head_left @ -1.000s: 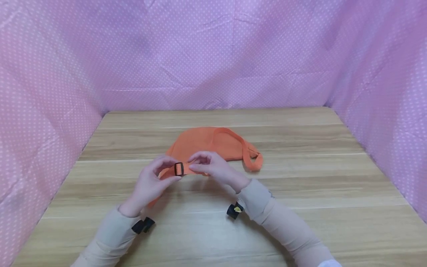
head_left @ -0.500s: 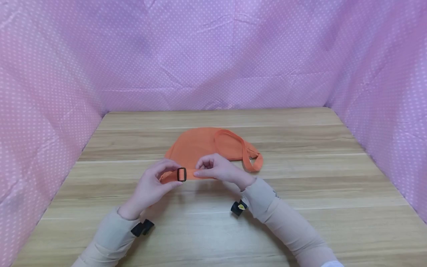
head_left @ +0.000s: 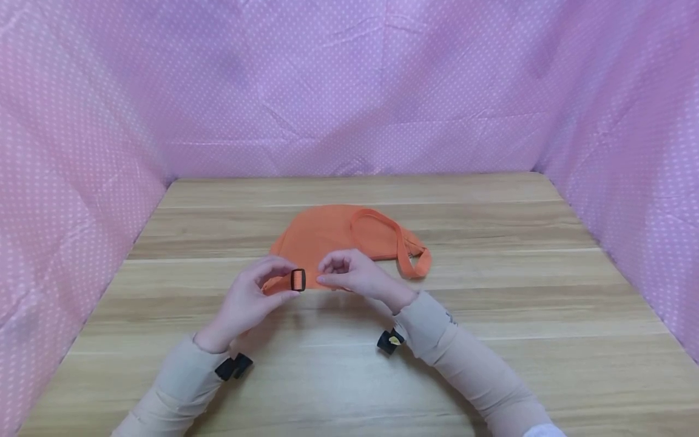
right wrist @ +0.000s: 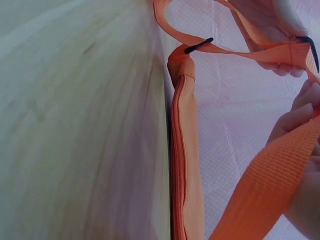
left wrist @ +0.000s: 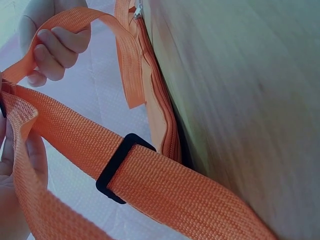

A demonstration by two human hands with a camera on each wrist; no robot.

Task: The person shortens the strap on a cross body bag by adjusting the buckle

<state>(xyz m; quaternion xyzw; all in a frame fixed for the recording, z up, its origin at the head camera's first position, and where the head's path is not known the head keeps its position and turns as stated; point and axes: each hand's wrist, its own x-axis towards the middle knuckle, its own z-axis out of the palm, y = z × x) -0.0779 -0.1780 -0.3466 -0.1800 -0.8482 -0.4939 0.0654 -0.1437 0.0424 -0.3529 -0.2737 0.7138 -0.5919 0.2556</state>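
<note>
An orange waist bag lies flat on the wooden table, its zipper facing the near side in the right wrist view. My left hand holds its orange strap between thumb and fingers, right at a black slider buckle. Just to the right, my right hand pinches the same strap, fingers curled. Both hands are above the bag's near edge. Another black buckle sits farther along the strap in the left wrist view. My palms partly hide the strap's path.
A loose strap loop rests over the bag's right end, near a metal zipper pull. The wooden table extends around the bag. Pink dotted cloth hangs at the back and both sides.
Both hands have shifted slightly to the right with the strap and the slider buckle. The right fingers are a little farther right along the strap. The bag has stayed nearly still.
</note>
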